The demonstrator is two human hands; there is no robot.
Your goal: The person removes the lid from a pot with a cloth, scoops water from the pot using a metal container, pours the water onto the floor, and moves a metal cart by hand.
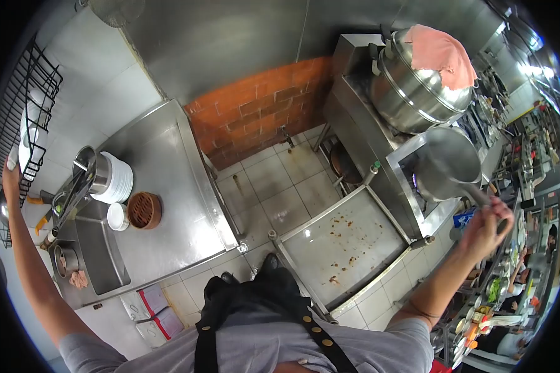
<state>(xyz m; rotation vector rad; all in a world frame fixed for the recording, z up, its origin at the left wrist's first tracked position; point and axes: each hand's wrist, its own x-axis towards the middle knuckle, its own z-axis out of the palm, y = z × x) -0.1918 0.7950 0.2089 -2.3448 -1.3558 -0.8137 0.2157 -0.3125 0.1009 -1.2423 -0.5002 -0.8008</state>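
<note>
At the far left, my left hand is raised to the black wire rack, at a small pale item by its lower edge; the fingers are closed, and what they hold is too small to name. My right hand is wrapped round the handle of a grey metal pot. That pot is over a burner with a small bluish flame beside it. Behind the pot is a large steel steamer pot with a pink cloth over its lid.
Left, a steel counter bears stacked white plates, a bamboo steamer and a sink. A low metal cart with brown scraps is before me. Shelves and people are at the far right.
</note>
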